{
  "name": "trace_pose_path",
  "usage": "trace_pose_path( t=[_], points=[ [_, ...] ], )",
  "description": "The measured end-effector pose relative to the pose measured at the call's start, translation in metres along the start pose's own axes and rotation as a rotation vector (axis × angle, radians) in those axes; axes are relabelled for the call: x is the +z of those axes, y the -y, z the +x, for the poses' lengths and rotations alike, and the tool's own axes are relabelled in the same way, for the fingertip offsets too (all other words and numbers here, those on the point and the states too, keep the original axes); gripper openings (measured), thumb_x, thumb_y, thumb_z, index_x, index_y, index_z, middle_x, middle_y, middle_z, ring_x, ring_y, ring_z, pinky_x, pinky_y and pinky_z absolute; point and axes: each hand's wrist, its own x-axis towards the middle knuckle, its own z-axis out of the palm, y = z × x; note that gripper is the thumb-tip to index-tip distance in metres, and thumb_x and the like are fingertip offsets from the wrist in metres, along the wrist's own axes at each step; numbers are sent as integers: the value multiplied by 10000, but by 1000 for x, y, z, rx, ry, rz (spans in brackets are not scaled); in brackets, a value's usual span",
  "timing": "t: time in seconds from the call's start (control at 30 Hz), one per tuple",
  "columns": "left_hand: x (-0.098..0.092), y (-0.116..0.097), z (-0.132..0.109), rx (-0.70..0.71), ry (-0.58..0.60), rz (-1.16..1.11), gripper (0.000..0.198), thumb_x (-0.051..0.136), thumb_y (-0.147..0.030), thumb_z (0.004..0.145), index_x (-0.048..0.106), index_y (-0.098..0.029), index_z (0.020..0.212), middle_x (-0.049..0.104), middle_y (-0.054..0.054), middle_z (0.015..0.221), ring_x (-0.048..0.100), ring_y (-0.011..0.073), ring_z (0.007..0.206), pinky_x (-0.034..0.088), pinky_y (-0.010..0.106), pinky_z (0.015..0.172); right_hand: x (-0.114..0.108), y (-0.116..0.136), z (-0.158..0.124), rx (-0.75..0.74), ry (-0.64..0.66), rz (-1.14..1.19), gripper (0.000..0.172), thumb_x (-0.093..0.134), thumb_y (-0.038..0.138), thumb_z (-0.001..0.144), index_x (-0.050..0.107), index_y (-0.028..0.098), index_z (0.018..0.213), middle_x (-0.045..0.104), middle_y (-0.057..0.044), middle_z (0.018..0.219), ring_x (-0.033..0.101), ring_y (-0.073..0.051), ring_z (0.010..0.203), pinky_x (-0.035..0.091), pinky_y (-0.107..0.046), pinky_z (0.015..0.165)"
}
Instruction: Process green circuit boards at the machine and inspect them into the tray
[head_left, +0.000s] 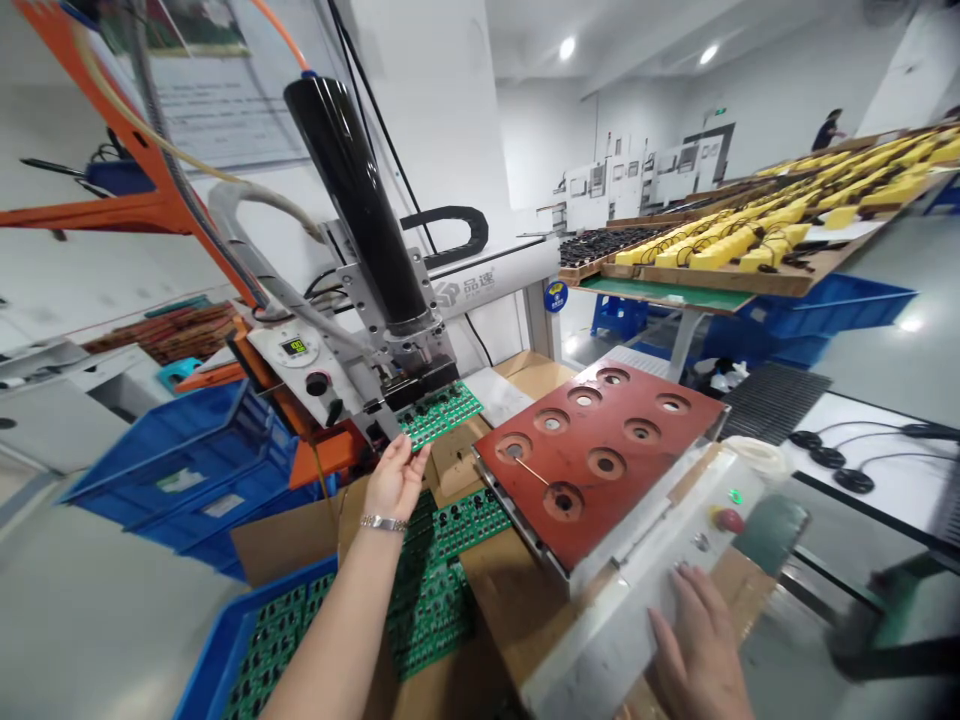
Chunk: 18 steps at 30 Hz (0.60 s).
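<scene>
My left hand (397,482) reaches forward, its fingertips pinching the near edge of a green circuit board (441,413) under the head of a benchtop dispensing machine (356,205). A metal bracelet sits on that wrist. More green boards (435,590) lie loose on brown cardboard (480,450) below the hand. My right hand (701,645) rests flat, holding nothing, on a white control box (637,590) with a red button (729,520). Behind that box stands a red plate with several round holes (600,460).
A blue crate holding green boards (225,640) sits at the lower left, with more blue crates (180,470) beyond it. Racks of yellow packs with black wires (750,240) stand at the back right. A person (827,130) stands far off. Black round parts (829,458) lie on a white surface at right.
</scene>
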Motion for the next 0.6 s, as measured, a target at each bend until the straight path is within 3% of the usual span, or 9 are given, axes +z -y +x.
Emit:
trace_pose_path(
  t=[0.23, 0.4, 0.5, 0.6],
  points=[
    [-2, 2, 0, -7, 23, 12, 129, 573, -170, 839, 610, -139, 958, 645, 33, 910, 623, 142, 702, 540, 305, 585, -1, 2, 1, -5, -9, -6, 522, 406, 505, 873, 402, 165, 1269, 439, -169, 1264, 399, -347, 1218, 384, -583, 966],
    [-18, 3, -8, -25, 39, 30, 145, 572, -181, 840, 609, -141, 975, 646, 40, 934, 627, 149, 723, 542, 316, 600, 1, 1, 4, -30, -24, -12, 510, 415, 495, 875, 427, 150, 1249, 456, -164, 1232, 424, -333, 1195, 403, -570, 952],
    [-45, -3, -22, -53, 3, 57, 168, 574, -185, 839, 606, -143, 999, 645, 50, 970, 631, 160, 752, 544, 329, 618, -2, 0, 5, -50, -19, -9, 498, 443, 479, 872, 444, 141, 1238, 462, -158, 1228, 431, -314, 1189, 403, -547, 958],
    [-94, -11, -48, -83, -87, 92, 186, 574, -185, 839, 605, -150, 1019, 642, 59, 1010, 632, 169, 785, 546, 340, 638, -5, -1, 5, -47, -8, -16, 456, 507, 414, 869, 435, 177, 1252, 447, -104, 1288, 458, -260, 1170, 411, -507, 945]
  ],
)
